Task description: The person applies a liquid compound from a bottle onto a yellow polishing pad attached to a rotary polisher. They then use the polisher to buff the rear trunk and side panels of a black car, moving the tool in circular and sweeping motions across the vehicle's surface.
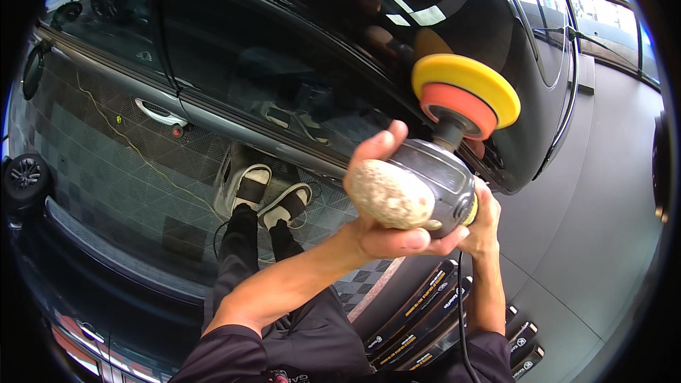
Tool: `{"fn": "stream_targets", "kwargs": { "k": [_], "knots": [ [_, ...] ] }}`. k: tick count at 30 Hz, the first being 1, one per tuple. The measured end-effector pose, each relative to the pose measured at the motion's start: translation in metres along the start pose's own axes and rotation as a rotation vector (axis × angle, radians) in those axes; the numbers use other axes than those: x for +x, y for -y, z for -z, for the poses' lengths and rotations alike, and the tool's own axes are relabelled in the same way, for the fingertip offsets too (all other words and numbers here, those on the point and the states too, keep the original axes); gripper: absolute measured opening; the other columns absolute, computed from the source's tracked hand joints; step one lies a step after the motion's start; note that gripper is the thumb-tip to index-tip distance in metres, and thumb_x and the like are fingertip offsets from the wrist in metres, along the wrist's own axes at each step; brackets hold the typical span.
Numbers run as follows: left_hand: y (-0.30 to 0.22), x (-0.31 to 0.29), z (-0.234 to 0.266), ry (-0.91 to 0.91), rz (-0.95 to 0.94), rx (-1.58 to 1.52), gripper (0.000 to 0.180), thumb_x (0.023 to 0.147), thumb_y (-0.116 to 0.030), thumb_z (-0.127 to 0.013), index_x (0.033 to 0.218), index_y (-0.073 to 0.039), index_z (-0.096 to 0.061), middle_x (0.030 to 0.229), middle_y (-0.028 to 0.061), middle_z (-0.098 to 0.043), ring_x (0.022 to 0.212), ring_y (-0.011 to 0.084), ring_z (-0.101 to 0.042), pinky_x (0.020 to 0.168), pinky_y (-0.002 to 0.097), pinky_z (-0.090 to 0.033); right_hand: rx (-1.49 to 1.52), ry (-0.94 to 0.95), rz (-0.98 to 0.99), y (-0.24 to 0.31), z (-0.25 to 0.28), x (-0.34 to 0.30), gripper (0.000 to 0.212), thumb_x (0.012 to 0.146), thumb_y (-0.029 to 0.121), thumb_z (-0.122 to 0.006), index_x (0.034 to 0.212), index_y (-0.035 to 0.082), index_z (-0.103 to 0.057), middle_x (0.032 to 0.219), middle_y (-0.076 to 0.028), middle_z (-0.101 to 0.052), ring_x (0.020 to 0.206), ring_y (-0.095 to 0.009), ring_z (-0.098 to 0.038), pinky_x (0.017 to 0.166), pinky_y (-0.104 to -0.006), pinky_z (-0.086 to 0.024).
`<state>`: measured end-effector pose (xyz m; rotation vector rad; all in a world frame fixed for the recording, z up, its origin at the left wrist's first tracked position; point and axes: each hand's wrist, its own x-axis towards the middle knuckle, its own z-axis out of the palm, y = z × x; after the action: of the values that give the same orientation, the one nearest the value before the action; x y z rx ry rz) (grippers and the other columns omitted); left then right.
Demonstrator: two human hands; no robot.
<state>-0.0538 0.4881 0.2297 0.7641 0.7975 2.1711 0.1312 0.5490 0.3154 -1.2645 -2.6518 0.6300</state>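
Observation:
Both my hands hold a corded polisher [436, 170], with a dark body, a red-orange backing layer and a yellow foam pad [472, 85]. My left hand [376, 230] is closed around its rounded end, which has a pale, speckled, worn-looking cover [391, 195]. My right hand [486, 220] grips the body from the other side, its fingers partly hidden. The pad is tilted beside the glossy black panel of a car [397, 28], which mirrors it. Whether the pad touches the paint I cannot tell.
The car's side windows and silver door handle [162, 112] are on the left. Another dark car [106, 291] stands at lower left, near a wheel [27, 174]. Long black boxes [418, 312] lie below my hands. The polisher's cord [464, 326] hangs down; a thin yellowish cord [142, 156] shows at left.

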Motion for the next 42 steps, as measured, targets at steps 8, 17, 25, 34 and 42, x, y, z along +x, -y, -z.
{"fn": "stream_targets", "kwargs": {
  "k": [8, 17, 25, 34, 42],
  "knots": [
    [-0.002, -0.001, -0.006, -0.039, -0.045, 0.067, 0.124, 0.067, -0.022, -0.091, 0.159, -0.009, -0.008, 0.162, 0.0199, -0.022, 0.143, 0.0293, -0.04, 0.114, 0.0453, -0.046, 0.018, 0.027, -0.051, 0.002, 0.007, -0.004, 0.067, 0.058, 0.009, -0.09, 0.119, 0.004, -0.062, 0.105, -0.016, -0.071, 0.087, -0.033, -0.071, 0.081, -0.0405, -0.057],
    [-0.015, 0.023, 0.017, -0.07, 0.01, -0.029, 0.122, 0.068, -0.023, -0.089, 0.159, -0.007, -0.009, 0.162, 0.0202, -0.021, 0.143, 0.0276, -0.039, 0.116, 0.0431, -0.045, 0.033, 0.022, 0.052, 0.028, -0.005, 0.045, 0.065, 0.057, 0.004, -0.085, 0.118, 0.003, -0.062, 0.104, -0.016, -0.071, 0.088, -0.035, -0.071, 0.081, -0.0406, -0.057],
    [-0.023, 0.021, 0.002, -0.164, 0.014, -0.091, 0.116, 0.07, -0.016, -0.085, 0.158, -0.011, -0.01, 0.162, 0.0189, -0.018, 0.149, 0.0298, -0.029, 0.117, 0.0472, -0.044, 0.017, 0.102, -0.031, 0.034, 0.013, 0.04, 0.062, 0.059, 0.008, -0.084, 0.117, 0.003, -0.064, 0.103, -0.015, -0.073, 0.086, -0.033, -0.072, 0.081, -0.0398, -0.058],
    [-0.039, 0.046, 0.029, -0.09, -0.015, 0.185, 0.131, 0.061, -0.033, -0.096, 0.155, -0.013, -0.007, 0.158, 0.0204, -0.022, 0.145, 0.035, -0.035, 0.113, 0.043, -0.048, 0.026, 0.109, 0.054, 0.06, 0.009, 0.079, 0.061, 0.062, 0.009, -0.085, 0.118, 0.002, -0.063, 0.102, -0.014, -0.073, 0.086, -0.031, -0.073, 0.081, -0.0374, -0.059],
    [-0.05, 0.069, 0.042, -0.169, -0.17, 0.431, 0.121, 0.062, -0.031, -0.095, 0.149, -0.032, -0.011, 0.158, 0.0224, -0.02, 0.145, 0.0445, -0.031, 0.113, 0.0499, -0.049, 0.038, 0.14, 0.034, 0.082, 0.009, 0.098, 0.063, 0.061, 0.009, -0.088, 0.118, 0.003, -0.064, 0.105, -0.014, -0.073, 0.089, -0.03, -0.074, 0.082, -0.0364, -0.059]
  ]
}}
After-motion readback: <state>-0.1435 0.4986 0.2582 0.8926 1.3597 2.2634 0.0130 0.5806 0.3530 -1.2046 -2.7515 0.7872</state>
